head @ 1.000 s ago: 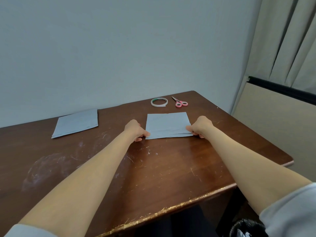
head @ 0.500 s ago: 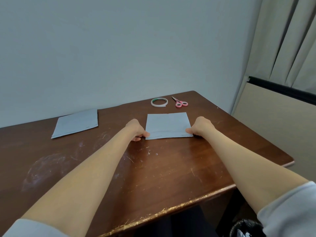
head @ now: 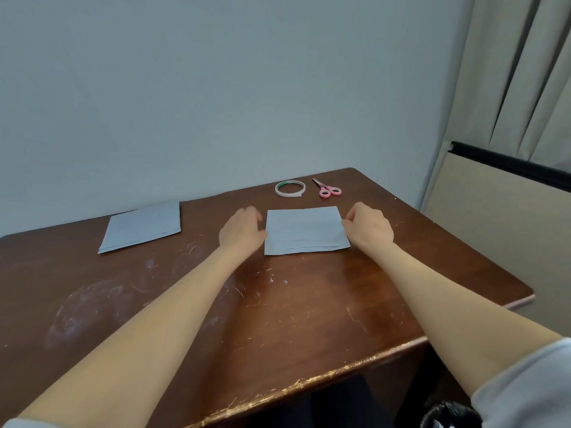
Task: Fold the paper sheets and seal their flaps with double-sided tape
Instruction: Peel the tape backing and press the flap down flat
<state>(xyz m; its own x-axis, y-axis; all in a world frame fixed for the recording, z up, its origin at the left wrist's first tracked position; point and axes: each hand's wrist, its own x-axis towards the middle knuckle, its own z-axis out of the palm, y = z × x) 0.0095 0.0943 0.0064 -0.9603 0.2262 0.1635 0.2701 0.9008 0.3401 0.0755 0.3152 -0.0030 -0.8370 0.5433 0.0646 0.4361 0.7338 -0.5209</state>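
A folded pale grey paper sheet (head: 304,230) lies flat on the brown table (head: 278,304), its layered edges toward me. My left hand (head: 242,231) hovers just left of the sheet with relaxed, blurred fingers, the thumb close to the left edge. Beside the sheet's right edge is my right hand (head: 369,225), its fingers loosely curled and its fingertips at the edge, gripping nothing that I can see. A roll of double-sided tape (head: 289,188) lies flat behind the sheet. A second folded grey sheet (head: 142,225) lies at the far left.
Pink-handled scissors (head: 327,189) lie right of the tape near the table's far corner. A wall runs along the table's back edge. A curtain (head: 525,72) and a beige panel stand to the right. A black bag (head: 448,415) sits below the near right corner.
Both hands let go of the sheet's near corners and moved away from me along its sides. The sheet stays flat in the same place.
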